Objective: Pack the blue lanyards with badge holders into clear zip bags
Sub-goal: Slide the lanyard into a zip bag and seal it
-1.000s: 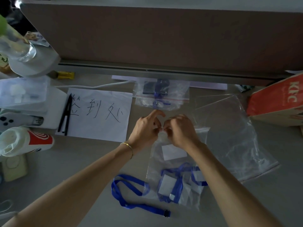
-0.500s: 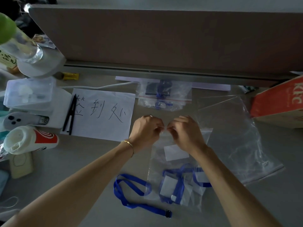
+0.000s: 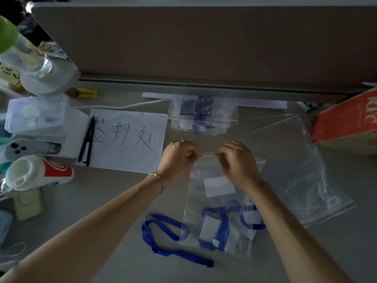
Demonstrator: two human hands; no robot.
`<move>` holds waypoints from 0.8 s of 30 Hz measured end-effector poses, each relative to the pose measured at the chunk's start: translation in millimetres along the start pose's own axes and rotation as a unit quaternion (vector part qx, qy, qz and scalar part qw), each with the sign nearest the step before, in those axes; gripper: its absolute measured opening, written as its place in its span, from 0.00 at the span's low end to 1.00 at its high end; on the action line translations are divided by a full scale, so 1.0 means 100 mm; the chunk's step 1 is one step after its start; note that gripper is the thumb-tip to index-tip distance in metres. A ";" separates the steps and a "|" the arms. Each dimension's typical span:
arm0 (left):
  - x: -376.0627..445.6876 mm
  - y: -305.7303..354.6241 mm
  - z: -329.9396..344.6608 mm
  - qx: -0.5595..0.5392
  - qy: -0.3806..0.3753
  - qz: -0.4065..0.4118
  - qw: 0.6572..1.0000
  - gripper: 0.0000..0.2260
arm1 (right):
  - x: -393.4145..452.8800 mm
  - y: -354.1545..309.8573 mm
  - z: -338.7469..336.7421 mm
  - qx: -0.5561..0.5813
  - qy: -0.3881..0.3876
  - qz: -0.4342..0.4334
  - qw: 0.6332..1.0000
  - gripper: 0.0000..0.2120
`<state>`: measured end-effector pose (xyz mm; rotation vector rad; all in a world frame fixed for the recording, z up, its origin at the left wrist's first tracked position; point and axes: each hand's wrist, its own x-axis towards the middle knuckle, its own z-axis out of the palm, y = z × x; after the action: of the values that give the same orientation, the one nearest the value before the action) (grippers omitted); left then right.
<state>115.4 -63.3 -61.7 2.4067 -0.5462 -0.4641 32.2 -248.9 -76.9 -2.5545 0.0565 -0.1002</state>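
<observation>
Both hands pinch the top edge of the bag (image 3: 220,201). The left hand (image 3: 179,158) holds one spot and the right hand (image 3: 236,160) holds another, with the zip strip (image 3: 208,153) stretched sideways between them. The bag hangs toward the person. A lanyard (image 3: 222,225) lies inside, low down. Another lanyard (image 3: 163,235) lies on the desk (image 3: 112,190), nearer the left hand.

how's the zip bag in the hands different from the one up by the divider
The held bag is pinched at its zip strip by the left hand and right hand; the far bag lies untouched. A lanyard strap trails outside the held bag; the far bag shows none. Both are clear and hold blue lanyards.
</observation>
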 end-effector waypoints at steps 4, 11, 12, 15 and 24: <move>0.00 -0.08 -0.03 -0.009 0.003 -0.018 1.000 0.04 | -0.01 0.10 -0.04 0.019 0.002 0.019 1.000 0.03; 0.03 -0.09 -0.07 -0.003 -0.004 -0.016 1.000 0.04 | -0.04 0.26 -0.05 0.033 -0.005 0.055 0.998 0.06; 0.04 -0.09 -0.08 -0.001 -0.006 -0.011 1.000 0.04 | -0.06 0.28 -0.07 0.032 -0.003 0.066 0.997 0.05; 0.05 -0.10 -0.10 0.006 -0.015 0.003 1.000 0.04 | -0.07 0.28 -0.09 0.030 -0.003 0.073 0.997 0.05; 0.09 -0.23 -0.16 0.000 0.000 -0.007 1.000 0.03 | -0.08 0.39 -0.12 0.038 0.000 0.094 0.995 0.04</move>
<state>136.3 -43.5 -66.5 2.4115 -0.5287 -0.4715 22.1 -287.6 -89.3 -2.4588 0.2874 -0.0301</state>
